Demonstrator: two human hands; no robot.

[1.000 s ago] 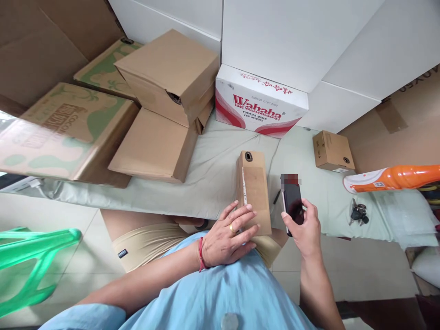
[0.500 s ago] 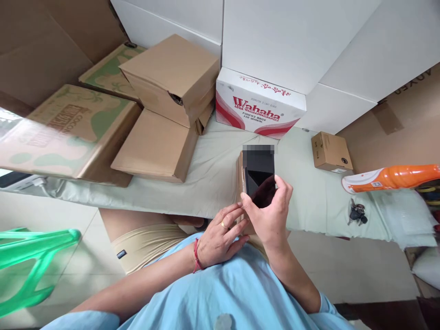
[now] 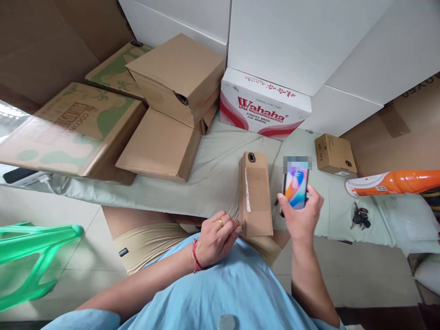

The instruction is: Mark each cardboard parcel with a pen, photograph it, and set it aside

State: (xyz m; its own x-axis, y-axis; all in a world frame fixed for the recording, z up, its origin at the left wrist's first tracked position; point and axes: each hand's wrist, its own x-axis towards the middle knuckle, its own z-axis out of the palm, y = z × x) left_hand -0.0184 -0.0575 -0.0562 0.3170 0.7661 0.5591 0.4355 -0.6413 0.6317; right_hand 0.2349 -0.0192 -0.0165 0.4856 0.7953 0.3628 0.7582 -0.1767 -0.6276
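Note:
My right hand (image 3: 302, 208) grips a smartphone (image 3: 296, 188) by its lower end, thumb on one side and fingers on the other. The phone's screen is lit with bright colours, and its top is blurred out. Left of the phone, a narrow brown cardboard box (image 3: 257, 197) with a white label strip lies on the cloth-covered surface. Close by the box's near left corner is my left hand (image 3: 218, 236), its fingers curled together. Whatever lies within those fingers, if anything, is hidden, and I cannot tell whether they touch the box.
Stacked cardboard boxes (image 3: 175, 78) and a coconut carton (image 3: 68, 133) stand left. A white Wahaha carton (image 3: 266, 105) is against the wall. Rightward are a small box (image 3: 336, 153), an orange bottle (image 3: 392, 182) and keys (image 3: 360, 216). A green stool (image 3: 37, 243) is at lower left.
My right hand has moved right with the phone, off the narrow box, uncovering the box's top. The phone's screen has gone from dark to lit. My left fingers have curled in.

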